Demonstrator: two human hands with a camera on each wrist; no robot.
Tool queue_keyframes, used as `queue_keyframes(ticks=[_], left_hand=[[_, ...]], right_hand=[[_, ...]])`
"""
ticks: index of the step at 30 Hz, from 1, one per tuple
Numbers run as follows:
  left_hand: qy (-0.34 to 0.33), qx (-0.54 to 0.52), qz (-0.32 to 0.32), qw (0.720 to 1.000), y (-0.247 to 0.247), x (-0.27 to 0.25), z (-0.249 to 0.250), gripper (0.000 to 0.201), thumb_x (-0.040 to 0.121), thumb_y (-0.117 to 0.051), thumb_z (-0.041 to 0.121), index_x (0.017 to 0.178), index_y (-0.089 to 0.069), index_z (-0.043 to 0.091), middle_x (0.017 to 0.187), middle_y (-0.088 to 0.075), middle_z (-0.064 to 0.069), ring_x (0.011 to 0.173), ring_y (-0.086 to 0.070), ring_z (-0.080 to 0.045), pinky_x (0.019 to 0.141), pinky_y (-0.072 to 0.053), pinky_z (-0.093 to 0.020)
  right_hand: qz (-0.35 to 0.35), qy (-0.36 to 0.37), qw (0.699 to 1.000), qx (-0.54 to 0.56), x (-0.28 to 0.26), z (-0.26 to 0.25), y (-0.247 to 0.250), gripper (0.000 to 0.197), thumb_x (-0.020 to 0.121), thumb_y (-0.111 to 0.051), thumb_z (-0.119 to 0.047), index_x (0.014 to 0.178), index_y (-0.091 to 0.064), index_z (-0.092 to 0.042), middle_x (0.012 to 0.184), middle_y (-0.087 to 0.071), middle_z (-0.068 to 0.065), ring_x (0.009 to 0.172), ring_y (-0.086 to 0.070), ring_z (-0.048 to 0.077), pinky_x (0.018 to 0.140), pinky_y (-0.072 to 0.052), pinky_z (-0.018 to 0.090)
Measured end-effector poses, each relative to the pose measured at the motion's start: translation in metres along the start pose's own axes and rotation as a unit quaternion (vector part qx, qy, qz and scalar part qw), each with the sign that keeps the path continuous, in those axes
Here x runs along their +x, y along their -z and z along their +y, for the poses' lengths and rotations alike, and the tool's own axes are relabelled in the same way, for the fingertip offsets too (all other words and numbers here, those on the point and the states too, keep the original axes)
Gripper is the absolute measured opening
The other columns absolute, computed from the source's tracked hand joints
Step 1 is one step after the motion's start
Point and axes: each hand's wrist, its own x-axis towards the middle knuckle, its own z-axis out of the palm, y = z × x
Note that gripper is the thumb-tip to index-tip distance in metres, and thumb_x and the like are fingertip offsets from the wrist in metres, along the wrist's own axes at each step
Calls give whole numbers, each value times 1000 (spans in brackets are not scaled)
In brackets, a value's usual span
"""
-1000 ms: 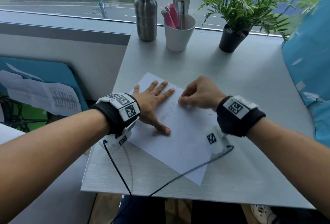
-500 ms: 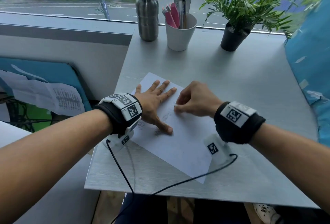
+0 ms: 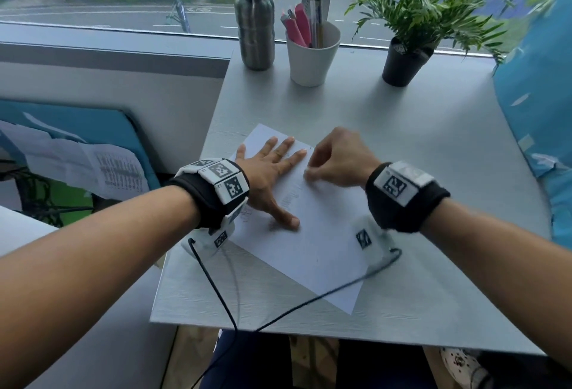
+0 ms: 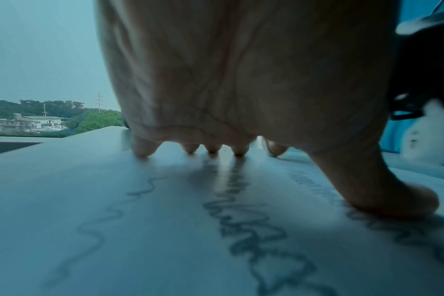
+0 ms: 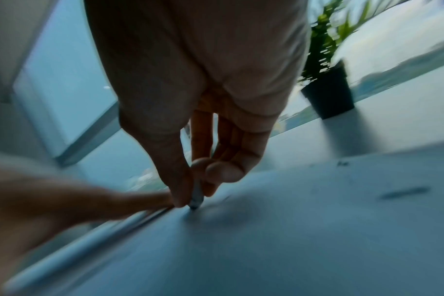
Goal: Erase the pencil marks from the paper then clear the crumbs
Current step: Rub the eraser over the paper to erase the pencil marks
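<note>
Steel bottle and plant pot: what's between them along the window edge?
In the head view, a white cup holding pens stands between the steel bottle and the plant pot, closer to the bottle.

Head overhead; wrists skimming paper

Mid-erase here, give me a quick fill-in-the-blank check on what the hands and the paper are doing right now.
1. The left hand lies ____ on the paper, fingers spread.
2. The right hand pinches a small ____ against the sheet.
3. Wavy pencil marks still show under the ____ hand.
4. Between the steel bottle and the potted plant stands a white ____ of pens.

Missing words: flat; eraser; left; cup
</note>
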Motion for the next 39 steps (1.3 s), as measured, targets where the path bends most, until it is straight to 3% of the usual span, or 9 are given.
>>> queue_keyframes(ticks=[6,10,14,18,21,26,31,35,39], left_hand=[[-2,0,4,1000,-1,2,0,141,50,-68,86,146,27,44,154,38,15,143,33,-15,113,9,-67],[-3,7,-1,1000,-2,2,-2,142,50,-66,88,146,28,43,153,40,15,142,35,-15,113,9,-67],[-2,9,3,1000,-1,3,-1,142,50,-66,88,147,28,42,154,38,14,143,34,-16,113,8,-67],[-2,12,3,1000,-3,3,-2,143,51,-65,88,146,29,40,153,39,14,143,34,-16,113,9,-66],[-4,3,7,1000,-4,5,-3,143,48,-65,90,147,28,43,154,38,15,143,33,-16,113,9,-68],[-5,-1,3,1000,-5,5,-4,144,47,-64,91,143,32,43,152,41,16,142,36,-15,113,11,-66],[-4,1,11,1000,-4,5,-3,147,48,-64,91,148,29,36,153,39,15,143,34,-15,113,11,-66],[-6,-1,13,1000,-5,4,-4,148,48,-64,90,147,30,34,153,39,16,142,35,-13,114,12,-64],[-4,-4,15,1000,-5,5,-2,149,48,-64,90,149,29,33,154,37,16,143,33,-14,113,11,-65]], right_hand=[[36,-32,998,28,14,6,11,11,68,-82,-22,75,-80,-15,66,-72,-1,50,-57,-1,58,-47,16],[-29,26,999,-12,-1,-4,-6,10,67,-82,-24,75,-79,-18,67,-72,-4,54,-59,-3,55,-47,11],[32,-35,998,31,17,5,10,11,67,-83,-22,75,-80,-15,66,-72,-1,48,-57,-3,60,-49,19],[-38,27,999,-11,0,-5,-5,11,67,-83,-24,75,-79,-18,68,-72,-4,56,-61,-2,57,-49,13],[22,-22,999,15,15,5,10,11,68,-82,-23,76,-80,-16,66,-72,-2,47,-56,-8,54,-45,10],[-38,49,998,-26,-3,-12,-8,10,67,-82,-22,73,-79,-15,67,-73,0,59,-62,5,54,-46,13],[39,12,999,-23,16,-3,5,12,71,-80,-22,78,-80,-13,73,-74,3,68,-65,10,65,-50,19],[-35,57,997,-36,2,-10,-6,12,69,-81,-23,76,-80,-14,69,-73,0,60,-62,5,54,-46,10],[44,4,999,-7,21,2,9,10,70,-81,-24,77,-80,-16,69,-72,-1,61,-60,4,54,-41,8]])
